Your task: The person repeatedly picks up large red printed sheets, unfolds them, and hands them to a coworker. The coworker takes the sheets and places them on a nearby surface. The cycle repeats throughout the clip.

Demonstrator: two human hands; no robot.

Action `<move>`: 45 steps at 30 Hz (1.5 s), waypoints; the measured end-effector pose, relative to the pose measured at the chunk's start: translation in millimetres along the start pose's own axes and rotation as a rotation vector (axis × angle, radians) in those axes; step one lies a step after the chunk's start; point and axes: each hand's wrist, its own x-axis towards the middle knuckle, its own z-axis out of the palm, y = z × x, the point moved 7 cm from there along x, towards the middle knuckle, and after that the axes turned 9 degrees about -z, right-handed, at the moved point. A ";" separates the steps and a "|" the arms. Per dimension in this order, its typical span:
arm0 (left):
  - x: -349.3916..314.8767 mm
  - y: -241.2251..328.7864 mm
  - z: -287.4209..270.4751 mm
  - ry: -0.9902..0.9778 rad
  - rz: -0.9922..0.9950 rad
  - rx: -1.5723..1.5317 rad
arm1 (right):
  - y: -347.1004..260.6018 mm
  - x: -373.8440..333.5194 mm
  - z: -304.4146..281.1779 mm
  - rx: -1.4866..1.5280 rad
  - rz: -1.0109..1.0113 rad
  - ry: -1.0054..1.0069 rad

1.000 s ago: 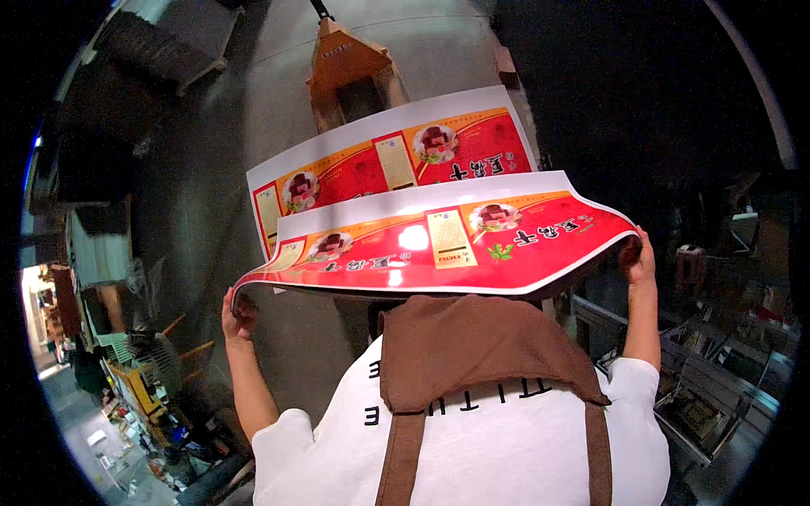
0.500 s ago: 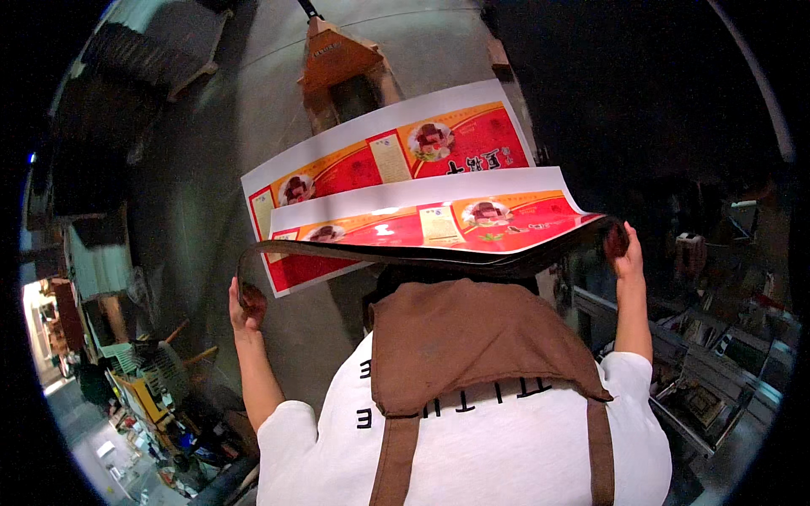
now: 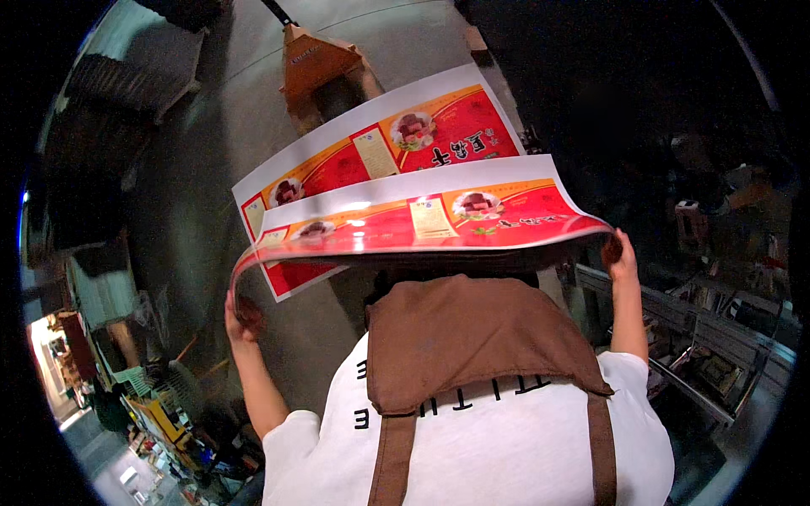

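Observation:
A large printed sheet [image 3: 380, 229], glossy red and orange with a white margin along its far side, spans the space in front of my chest. Its left end curls down into my left hand [image 3: 243, 319], and my right hand [image 3: 623, 257] grips the right end. Both hands are closed at the edges, fingers partly in shadow. Beyond and below the held sheet lies a second sheet [image 3: 337, 173] with the same food-picture print, partly covered by the first. I cannot tell what supports the second sheet.
An orange pallet jack [image 3: 325, 63] with a black handle stands on the grey floor [image 3: 405, 34] ahead. Stacked sheets [image 3: 135, 63] sit at the far left. Metal frames [image 3: 709, 337] are at the right, and assorted clutter [image 3: 160, 413] lies at the lower left.
The near edge of the held sheet has turned so its glossy red print shows where a dark edge was. My left hand has dropped slightly; the view has shifted a little.

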 end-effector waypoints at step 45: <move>-268.3 -438.7 578.3 -1.670 -0.088 2.646 | -14.6 -65.8 -37.7 -0.338 -0.537 -0.430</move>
